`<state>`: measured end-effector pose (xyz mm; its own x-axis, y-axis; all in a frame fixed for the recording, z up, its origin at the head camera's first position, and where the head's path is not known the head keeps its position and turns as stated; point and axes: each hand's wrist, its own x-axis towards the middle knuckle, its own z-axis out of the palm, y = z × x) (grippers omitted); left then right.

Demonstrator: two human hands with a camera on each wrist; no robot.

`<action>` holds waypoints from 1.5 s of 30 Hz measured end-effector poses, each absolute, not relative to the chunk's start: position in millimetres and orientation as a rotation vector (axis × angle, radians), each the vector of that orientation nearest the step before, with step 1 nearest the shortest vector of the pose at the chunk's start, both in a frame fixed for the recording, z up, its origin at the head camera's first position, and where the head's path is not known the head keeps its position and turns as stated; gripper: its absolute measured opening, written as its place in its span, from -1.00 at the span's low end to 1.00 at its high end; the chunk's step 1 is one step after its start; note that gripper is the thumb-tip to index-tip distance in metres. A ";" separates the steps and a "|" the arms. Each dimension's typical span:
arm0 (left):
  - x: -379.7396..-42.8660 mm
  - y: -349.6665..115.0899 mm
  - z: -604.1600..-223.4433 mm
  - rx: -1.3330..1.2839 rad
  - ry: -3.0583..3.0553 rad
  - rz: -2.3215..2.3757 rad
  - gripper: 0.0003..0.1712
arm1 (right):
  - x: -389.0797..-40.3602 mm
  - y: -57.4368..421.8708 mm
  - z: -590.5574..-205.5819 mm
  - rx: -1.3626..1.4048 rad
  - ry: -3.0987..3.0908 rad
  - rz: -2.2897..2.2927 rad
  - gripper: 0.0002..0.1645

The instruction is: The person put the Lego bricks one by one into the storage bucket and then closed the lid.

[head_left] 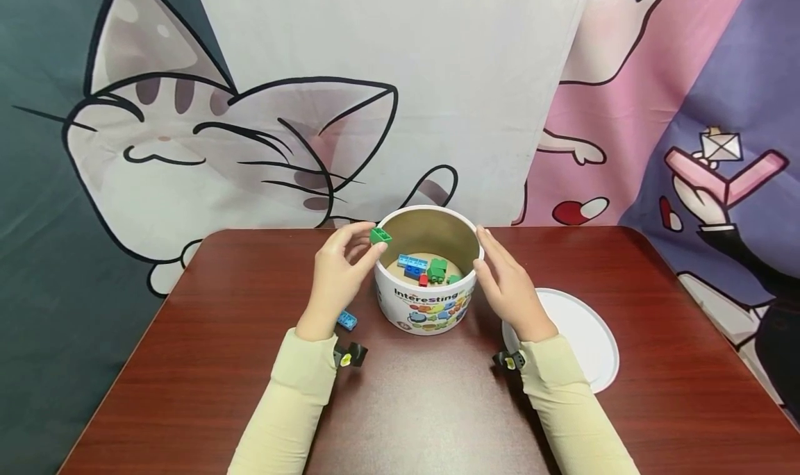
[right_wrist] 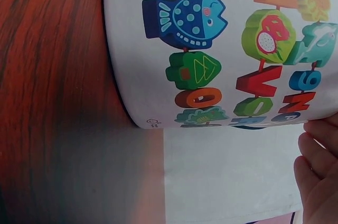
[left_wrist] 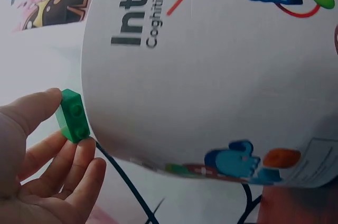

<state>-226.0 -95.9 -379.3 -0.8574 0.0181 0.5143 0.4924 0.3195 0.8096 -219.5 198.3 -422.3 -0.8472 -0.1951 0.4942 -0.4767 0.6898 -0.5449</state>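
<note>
My left hand (head_left: 340, 270) pinches a small green building brick (head_left: 380, 235) between thumb and fingers, at the left rim of a round white tub (head_left: 425, 312). Two studs of the green brick (left_wrist: 74, 115) show in the left wrist view, close beside the tub's printed wall. Against the tub's right side rests my right hand (head_left: 509, 287), its fingers nearly straight along the rim. Inside the tub lie several bricks: light and dark blue ones (head_left: 412, 263), green ones (head_left: 437, 270) and a red one (head_left: 423, 280).
A blue brick (head_left: 346, 320) lies on the brown table (head_left: 400, 419) beside my left wrist. The round white lid (head_left: 587, 336) lies flat at the right, partly under my right forearm. Behind the table hangs a cloth (head_left: 475, 100) printed with cartoon figures.
</note>
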 end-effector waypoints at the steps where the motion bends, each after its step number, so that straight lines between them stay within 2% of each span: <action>1: -225.6 -93.6 -378.6 -0.464 -2.179 -1.534 -0.59 | -219.5 198.4 -422.6 0.523 -2.500 0.968 -0.32; 19: -246.8 -39.4 -345.2 -0.747 -2.623 -1.218 -0.58 | -218.1 198.0 -421.0 0.518 -2.515 0.965 -0.30; 28: -261.2 -17.9 -341.9 -0.568 -2.925 -1.145 -0.58 | -219.1 198.5 -422.8 0.524 -2.508 0.978 -0.31; 36: -271.0 -10.8 -343.8 -0.439 -3.011 -0.848 -0.56 | -219.7 198.0 -423.5 0.528 -2.508 0.969 -0.30; 45: -261.1 -24.8 -336.7 -0.437 -2.798 -1.013 -0.68 | -219.2 198.4 -422.8 0.532 -2.504 0.970 -0.30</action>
